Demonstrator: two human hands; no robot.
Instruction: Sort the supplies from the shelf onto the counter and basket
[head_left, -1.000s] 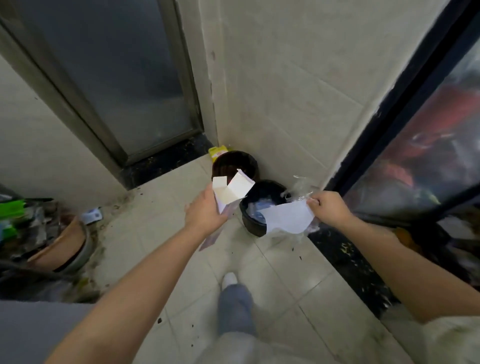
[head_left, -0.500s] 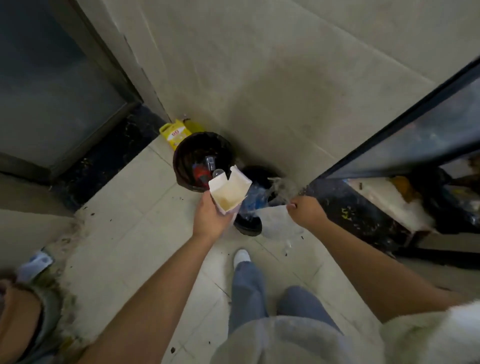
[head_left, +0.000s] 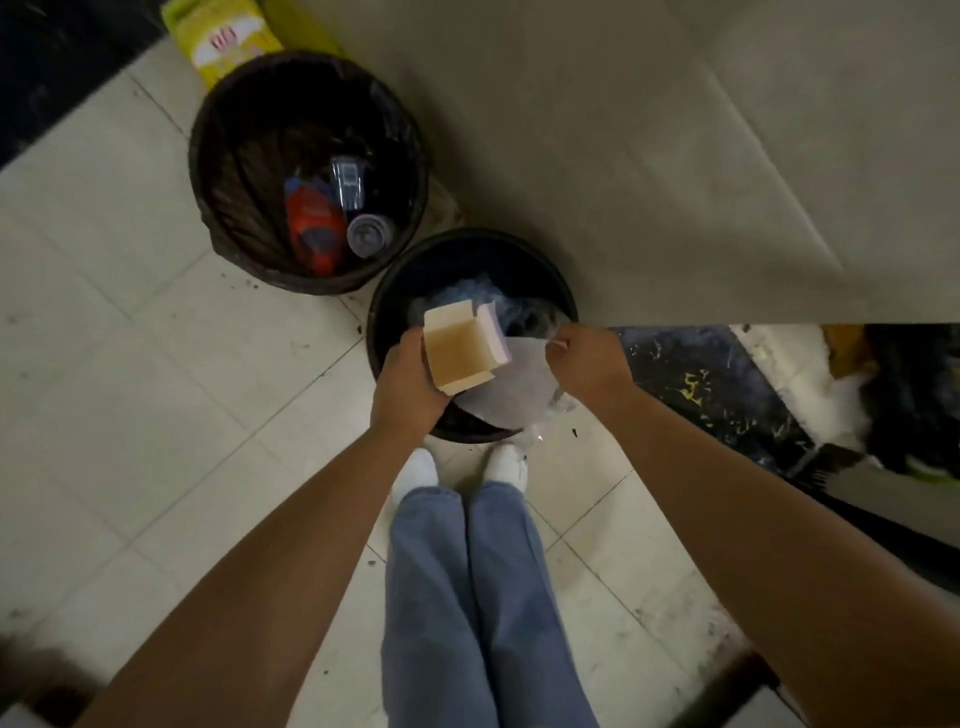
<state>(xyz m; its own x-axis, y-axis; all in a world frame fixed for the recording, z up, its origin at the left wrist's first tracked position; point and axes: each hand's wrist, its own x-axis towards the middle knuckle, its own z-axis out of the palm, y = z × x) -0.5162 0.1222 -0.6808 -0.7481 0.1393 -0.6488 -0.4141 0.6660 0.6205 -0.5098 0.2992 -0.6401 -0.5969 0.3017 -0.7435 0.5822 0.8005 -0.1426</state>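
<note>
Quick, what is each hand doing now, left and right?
Left hand: closed on the open cardboard box.
Right hand: closed, pinching the white paper and clear plastic over the black bin.

We record a pale tiled floor (head_left: 130, 395), speckled with dirt; a plain beige wall (head_left: 649, 156) above it; a dark speckled stone threshold (head_left: 717, 395) at right; another dark strip (head_left: 47, 67) upper left; dim light

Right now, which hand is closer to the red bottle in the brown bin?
Left. The left hand, holding the open box, sits just below and right of the red bottle. The right hand, pinching the white paper, is farther right.
</note>
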